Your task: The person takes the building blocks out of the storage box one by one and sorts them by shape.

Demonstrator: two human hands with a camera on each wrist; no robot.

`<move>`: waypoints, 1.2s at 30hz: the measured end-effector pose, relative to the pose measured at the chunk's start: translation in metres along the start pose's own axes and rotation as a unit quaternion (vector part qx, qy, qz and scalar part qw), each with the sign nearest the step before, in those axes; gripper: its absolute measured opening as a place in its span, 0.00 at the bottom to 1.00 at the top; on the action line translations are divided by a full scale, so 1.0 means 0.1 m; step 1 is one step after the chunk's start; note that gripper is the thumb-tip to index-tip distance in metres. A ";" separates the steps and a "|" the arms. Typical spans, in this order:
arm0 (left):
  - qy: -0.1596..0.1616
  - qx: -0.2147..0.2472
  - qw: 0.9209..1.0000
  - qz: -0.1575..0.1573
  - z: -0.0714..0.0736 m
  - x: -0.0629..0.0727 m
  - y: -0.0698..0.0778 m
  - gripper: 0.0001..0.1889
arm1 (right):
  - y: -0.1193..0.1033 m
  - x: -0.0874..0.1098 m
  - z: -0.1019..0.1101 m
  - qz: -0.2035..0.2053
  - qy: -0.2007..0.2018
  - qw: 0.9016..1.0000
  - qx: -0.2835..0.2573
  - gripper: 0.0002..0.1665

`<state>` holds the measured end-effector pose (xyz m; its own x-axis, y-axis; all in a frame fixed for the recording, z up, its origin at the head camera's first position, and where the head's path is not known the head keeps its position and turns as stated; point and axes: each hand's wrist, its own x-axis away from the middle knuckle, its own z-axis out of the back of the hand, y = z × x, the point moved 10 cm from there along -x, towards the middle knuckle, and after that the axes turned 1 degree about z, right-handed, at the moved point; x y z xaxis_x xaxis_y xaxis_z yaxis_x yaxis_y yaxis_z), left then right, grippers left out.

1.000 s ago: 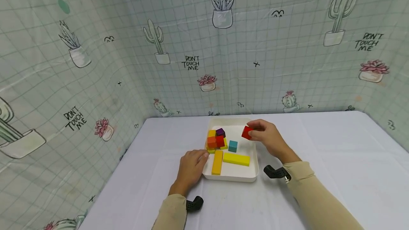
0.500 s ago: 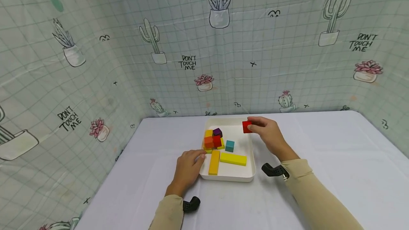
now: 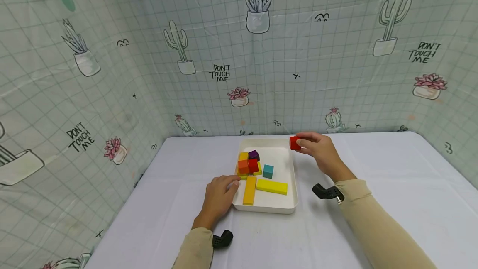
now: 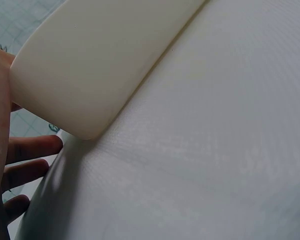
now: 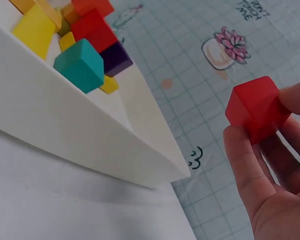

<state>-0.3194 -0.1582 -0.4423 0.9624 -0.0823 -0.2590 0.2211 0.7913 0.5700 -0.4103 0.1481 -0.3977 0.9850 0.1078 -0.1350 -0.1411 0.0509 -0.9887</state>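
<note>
My right hand (image 3: pixel 324 152) pinches a red cube (image 5: pixel 257 107) between thumb and fingers. It holds the cube in the air by the far right corner of a white tray (image 3: pixel 267 209). My left hand (image 3: pixel 218 196) rests against the tray's left side, thumb and forefinger at the rim; the tray wall partly hides its fingers in the left wrist view. Inside the tray, a teal cube (image 3: pixel 268 171) lies near the middle. An orange cube (image 3: pixel 243 167), another red cube (image 3: pixel 253 165), a purple block (image 3: pixel 254 155) and yellow pieces are clustered on the left.
Two long bars, one amber (image 3: pixel 249 191) and one yellow (image 3: pixel 271 187), lie in the tray's near half. A white cloth covers the table (image 3: pixel 336 235). Behind it hangs a patterned curtain (image 3: pixel 284 53). Each wrist wears a black mount (image 3: pixel 326 191).
My right hand has carried the red cube from above the tray's right part outward to its far right corner. The left hand stays at the tray's side. The blocks in the tray keep their places.
</note>
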 end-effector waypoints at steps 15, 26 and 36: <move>0.004 -0.005 1.000 0.000 0.02 -0.01 0.03 0.15 | 0.27 -0.01 0.27 -0.033 -0.010 0.999 0.019 0.28; 0.004 0.003 1.000 0.009 0.01 -0.02 0.00 0.15 | 0.42 -0.05 0.29 -0.043 -0.034 0.996 0.075 0.27; 0.004 0.009 1.000 0.002 0.00 -0.01 0.01 0.15 | 0.61 -0.01 0.36 -0.068 -0.037 0.984 0.163 0.28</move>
<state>-0.3200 -0.1569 -0.4417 0.9617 -0.0747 -0.2637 0.2208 0.7808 0.5844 -0.4240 0.1870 -0.4554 0.9887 0.1490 0.0135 -0.0453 0.3840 -0.9222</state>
